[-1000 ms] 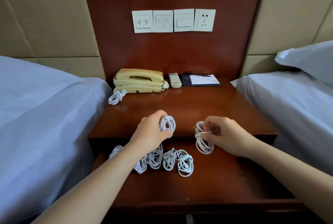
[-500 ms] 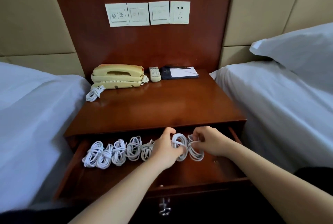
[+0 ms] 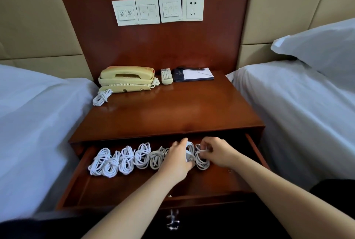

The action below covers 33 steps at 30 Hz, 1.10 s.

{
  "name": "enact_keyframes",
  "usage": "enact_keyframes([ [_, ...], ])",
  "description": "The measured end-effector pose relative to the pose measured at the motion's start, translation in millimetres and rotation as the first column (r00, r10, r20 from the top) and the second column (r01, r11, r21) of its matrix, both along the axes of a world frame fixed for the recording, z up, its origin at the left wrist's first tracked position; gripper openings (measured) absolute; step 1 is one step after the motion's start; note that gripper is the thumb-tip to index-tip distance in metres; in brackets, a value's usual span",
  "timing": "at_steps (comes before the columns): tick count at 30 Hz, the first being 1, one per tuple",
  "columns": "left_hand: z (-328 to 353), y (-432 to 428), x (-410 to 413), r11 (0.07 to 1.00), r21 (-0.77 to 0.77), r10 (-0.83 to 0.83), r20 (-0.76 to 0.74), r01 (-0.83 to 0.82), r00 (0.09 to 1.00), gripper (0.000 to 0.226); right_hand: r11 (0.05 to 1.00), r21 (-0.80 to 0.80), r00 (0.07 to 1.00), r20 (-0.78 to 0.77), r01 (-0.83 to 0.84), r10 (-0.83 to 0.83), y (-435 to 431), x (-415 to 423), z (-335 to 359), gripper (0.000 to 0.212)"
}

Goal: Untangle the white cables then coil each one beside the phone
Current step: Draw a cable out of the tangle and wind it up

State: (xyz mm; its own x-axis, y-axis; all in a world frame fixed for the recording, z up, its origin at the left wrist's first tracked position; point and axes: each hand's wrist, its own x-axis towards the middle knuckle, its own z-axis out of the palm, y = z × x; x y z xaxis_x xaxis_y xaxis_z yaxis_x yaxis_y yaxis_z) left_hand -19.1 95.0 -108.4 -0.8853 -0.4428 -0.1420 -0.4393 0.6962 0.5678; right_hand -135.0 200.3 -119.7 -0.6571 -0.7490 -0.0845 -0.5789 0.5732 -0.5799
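Inside the drawer (image 3: 80, 187), left hand (image 3: 175, 159) and right hand (image 3: 219, 153) each grip adjacent cable coils (image 3: 200, 163)

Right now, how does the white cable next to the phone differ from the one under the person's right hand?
The phone-side cable lies on the nightstand top; the right-hand cable is in the open drawer. The first lies untouched; the right hand pinches the second. The first stands alone; the second ends a row of bundles. Both are white, loosely coiled.
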Motion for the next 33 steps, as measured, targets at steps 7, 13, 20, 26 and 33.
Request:
enact_keyframes([
  [7, 8, -2, 0, 0.997, 0.01, -0.08, 0.214, 0.08, 0.973, 0.094, 0.995, 0.086, 0.997, -0.066, -0.044, 0.05, 0, -2, 12, 0.014],
  [13, 12, -8, 6, 0.972, -0.204, -0.073, 0.212, 0.117, 0.975, 0.083, 0.989, 0.146, 0.994, -0.103, -0.024, 0.039, 3, -3, 20, 0.021],
  [20, 15, -9, 4, 0.88, -0.421, -0.057, 0.365, 0.219, 0.929, 0.06, 0.981, 0.192, 0.992, -0.123, 0.016, 0.007, 4, -3, 24, 0.02],
  [26, 12, -7, 5, 0.857, -0.464, -0.061, 0.345, 0.227, 0.937, 0.061, 0.977, 0.21, 0.987, -0.158, 0.035, -0.001, 3, -6, 20, 0.017],
  [33, 36, -24, 15, 0.938, -0.233, -0.206, 0.219, 0.256, 0.954, 0.044, 0.98, 0.196, 0.969, -0.231, -0.042, 0.088, -2, 2, 38, 0.014],
])
